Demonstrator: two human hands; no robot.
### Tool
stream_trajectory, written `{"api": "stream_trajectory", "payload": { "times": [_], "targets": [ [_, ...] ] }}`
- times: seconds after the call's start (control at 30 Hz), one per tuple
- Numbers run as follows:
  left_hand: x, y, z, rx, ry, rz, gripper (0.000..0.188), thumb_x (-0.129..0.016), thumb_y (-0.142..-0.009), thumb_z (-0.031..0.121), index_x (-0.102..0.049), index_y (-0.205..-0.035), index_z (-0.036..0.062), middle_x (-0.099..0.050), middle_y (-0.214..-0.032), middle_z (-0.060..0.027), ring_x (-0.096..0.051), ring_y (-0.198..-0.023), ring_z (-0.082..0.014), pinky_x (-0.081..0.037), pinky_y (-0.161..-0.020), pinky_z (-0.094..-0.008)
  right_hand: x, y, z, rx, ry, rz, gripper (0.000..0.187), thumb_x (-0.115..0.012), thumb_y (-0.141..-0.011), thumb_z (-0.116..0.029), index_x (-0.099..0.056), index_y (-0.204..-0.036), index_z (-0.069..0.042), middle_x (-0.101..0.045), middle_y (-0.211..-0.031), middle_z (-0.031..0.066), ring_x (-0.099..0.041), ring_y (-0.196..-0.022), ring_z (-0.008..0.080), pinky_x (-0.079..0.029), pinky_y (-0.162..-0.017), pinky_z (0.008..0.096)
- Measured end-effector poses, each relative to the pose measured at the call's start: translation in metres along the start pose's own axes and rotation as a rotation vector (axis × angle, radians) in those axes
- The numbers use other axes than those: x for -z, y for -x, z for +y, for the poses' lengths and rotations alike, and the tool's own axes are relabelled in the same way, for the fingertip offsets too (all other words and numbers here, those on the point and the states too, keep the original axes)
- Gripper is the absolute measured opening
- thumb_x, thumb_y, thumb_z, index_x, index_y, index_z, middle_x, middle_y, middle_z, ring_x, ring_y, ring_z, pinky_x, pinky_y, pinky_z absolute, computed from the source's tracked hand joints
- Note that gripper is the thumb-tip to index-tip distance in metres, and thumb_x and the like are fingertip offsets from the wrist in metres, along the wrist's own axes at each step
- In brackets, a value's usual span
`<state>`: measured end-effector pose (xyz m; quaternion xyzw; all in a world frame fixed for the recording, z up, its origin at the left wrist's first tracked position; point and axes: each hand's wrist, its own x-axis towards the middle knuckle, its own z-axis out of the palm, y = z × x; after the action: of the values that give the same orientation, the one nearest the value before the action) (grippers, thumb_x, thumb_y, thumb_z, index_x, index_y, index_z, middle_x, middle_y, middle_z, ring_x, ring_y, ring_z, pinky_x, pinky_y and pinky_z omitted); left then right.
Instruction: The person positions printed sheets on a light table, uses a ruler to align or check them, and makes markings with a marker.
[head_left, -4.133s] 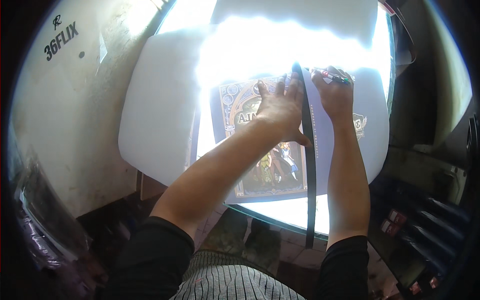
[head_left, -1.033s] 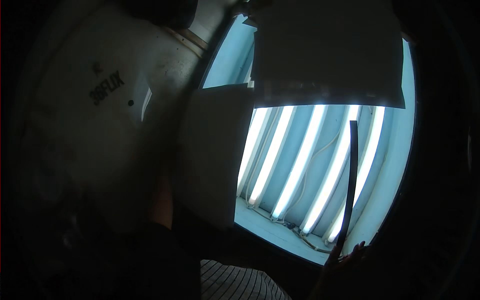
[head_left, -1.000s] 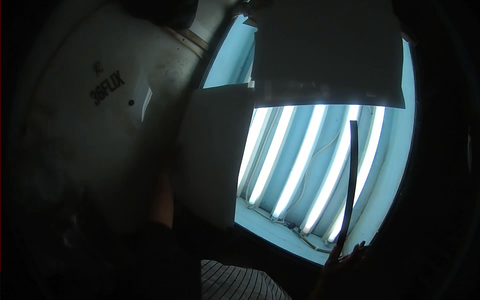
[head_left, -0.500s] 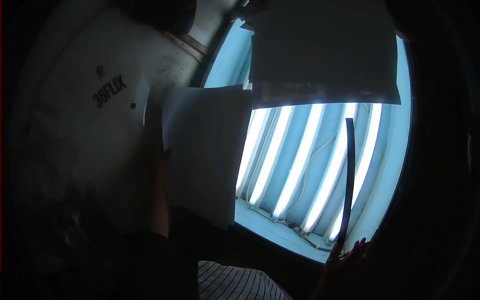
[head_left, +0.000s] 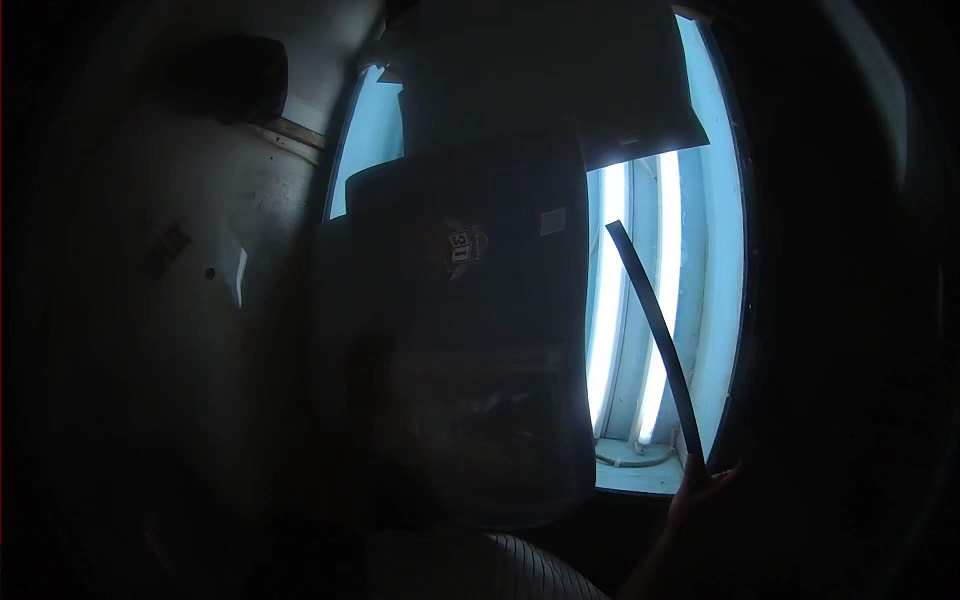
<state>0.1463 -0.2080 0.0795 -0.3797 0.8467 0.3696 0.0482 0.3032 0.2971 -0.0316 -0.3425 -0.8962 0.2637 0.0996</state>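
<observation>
We see a very dark picture with a bright light box (head_left: 715, 300) glowing blue-white on the right side. Long white tube lamps (head_left: 608, 330) shine inside it, standing side by side.

Our right hand (head_left: 705, 500) is low down, near the bottom edge of the light box. It looks closed around the lower end of a long, thin black strip (head_left: 655, 330). The strip goes up from the hand and bends to the left across the bright lamps. Its top end is free and touches nothing that we can see.

A big dark sheet (head_left: 470, 340) stands in front of the left part of the light box and hides the lamps there. It has a small pale square and a little round picture near its top. Another dark sheet (head_left: 560, 80) covers the top of the light box.

We cannot find our left hand in the dark. It may be behind or beside the big sheet, but we cannot tell if it is open or closed, or if it holds anything.

On the left is a pale, dim wall (head_left: 190, 270). At the bottom, a bit of striped shirt (head_left: 500, 565) shows.
</observation>
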Motion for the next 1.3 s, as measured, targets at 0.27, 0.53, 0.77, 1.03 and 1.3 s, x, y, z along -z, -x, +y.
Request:
{"api": "stream_trajectory", "payload": {
  "times": [0.27,0.53,0.77,1.03,1.3],
  "targets": [
    [-0.108,0.002,-0.013,-0.636,-0.309,0.355,0.087,-0.078,-0.086,0.044,-0.036,-0.151,0.0028,-0.043,-0.145,-0.0267,-0.045,-0.134,-0.0383,-0.040,-0.106,-0.0492,0.042,-0.010,0.031,-0.410,-0.125,-0.107,0.066,-0.065,-0.097,-0.045,-0.049,-0.142,-0.001,-0.056,-0.136,0.0222,-0.057,-0.124,0.0353,-0.046,-0.104,0.0431],
    [-0.212,0.053,0.103,-1.247,-0.821,-0.293,0.089,-0.056,-0.090,0.067,-0.034,-0.154,0.0095,-0.021,-0.164,-0.0184,-0.014,-0.152,-0.0417,-0.014,-0.116,-0.0656,0.058,0.000,-0.027,-0.019,-0.040,-0.149,0.045,-0.074,-0.093,-0.024,-0.059,-0.130,-0.003,-0.065,-0.117,0.0139,-0.063,-0.110,0.0262,-0.050,-0.093,0.0347],
    [-0.218,0.072,0.116,-1.236,-0.601,-0.487,0.076,-0.069,-0.088,0.052,-0.046,-0.147,0.0115,-0.038,-0.156,-0.0157,-0.031,-0.146,-0.0362,-0.020,-0.117,-0.0589,0.032,0.013,-0.059,0.147,-0.118,-0.056,0.037,-0.073,-0.092,-0.013,-0.060,-0.126,-0.003,-0.065,-0.105,0.0166,-0.066,-0.099,0.0302,-0.053,-0.085,0.0399],
    [-0.197,-0.150,0.267,-1.261,-0.902,0.111,0.066,-0.073,-0.089,0.033,-0.044,-0.148,0.0236,-0.046,-0.148,-0.0088,-0.043,-0.138,-0.0286,-0.032,-0.113,-0.0528,0.016,0.012,-0.066,0.232,-0.118,-0.047,0.036,-0.073,-0.091,-0.010,-0.061,-0.123,-0.002,-0.064,-0.099,0.0180,-0.066,-0.094,0.0337,-0.053,-0.080,0.0411],
    [-0.237,-0.102,0.259,-1.470,-0.328,-0.067,0.066,-0.068,-0.091,0.037,-0.041,-0.147,0.0146,-0.044,-0.150,-0.0094,-0.039,-0.142,-0.0253,-0.025,-0.115,-0.0599,0.014,0.012,-0.061,0.244,-0.090,0.010,0.034,-0.075,-0.089,-0.009,-0.062,-0.119,0.000,-0.062,-0.093,0.0169,-0.065,-0.085,0.0342,-0.053,-0.074,0.0415]
  ]
}}
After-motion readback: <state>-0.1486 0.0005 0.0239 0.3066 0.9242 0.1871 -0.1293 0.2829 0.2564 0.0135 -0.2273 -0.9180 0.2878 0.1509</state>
